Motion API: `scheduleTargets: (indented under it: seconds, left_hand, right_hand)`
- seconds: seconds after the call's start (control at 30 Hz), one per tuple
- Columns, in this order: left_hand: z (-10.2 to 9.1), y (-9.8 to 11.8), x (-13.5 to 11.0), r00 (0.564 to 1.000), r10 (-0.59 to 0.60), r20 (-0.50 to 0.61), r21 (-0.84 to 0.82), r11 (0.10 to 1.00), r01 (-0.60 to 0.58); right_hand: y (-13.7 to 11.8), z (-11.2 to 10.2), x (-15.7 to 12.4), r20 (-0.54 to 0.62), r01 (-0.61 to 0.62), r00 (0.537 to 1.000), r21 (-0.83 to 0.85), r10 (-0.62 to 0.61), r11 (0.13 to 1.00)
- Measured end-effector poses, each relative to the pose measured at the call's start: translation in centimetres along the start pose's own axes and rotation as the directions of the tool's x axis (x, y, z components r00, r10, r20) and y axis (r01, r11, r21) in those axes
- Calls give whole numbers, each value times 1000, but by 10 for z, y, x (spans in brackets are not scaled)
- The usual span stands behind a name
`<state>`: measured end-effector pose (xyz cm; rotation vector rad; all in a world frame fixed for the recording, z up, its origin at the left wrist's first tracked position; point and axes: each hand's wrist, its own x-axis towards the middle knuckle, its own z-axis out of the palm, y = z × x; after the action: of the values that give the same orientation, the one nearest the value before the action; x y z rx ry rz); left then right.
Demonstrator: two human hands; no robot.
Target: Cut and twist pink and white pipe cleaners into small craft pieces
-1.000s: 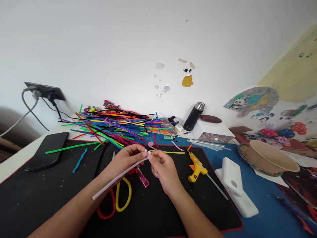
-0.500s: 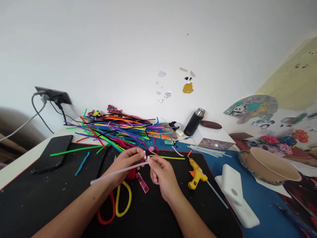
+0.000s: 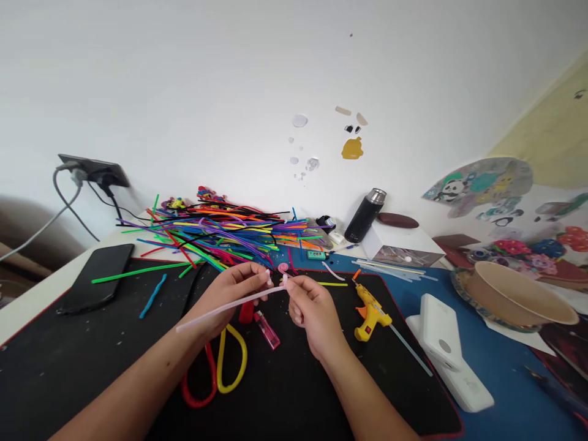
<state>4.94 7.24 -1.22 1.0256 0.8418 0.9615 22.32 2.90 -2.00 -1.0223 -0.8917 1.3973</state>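
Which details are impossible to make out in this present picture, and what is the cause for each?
Scissors, head view: most of the blades hidden by the left hand.
Pale strip, head view: its pinched end partly covered by the right hand.
Black bottle, head view: markings too small to read.
Dark tool, head view: blurred, cut off by the right edge.

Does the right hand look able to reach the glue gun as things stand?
Probably yes: only mat shows between the right hand and the glue gun, though that hand pinches a pale stem.
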Motion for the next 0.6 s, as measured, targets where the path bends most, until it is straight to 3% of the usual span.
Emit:
scheduleTargets:
  seconds: [0.6]
  left_hand:
    - [2,-2,-1,999,3,50,87,996,-8]
  right_hand:
    - [2,2,-2,25,-60,998,75,58,995]
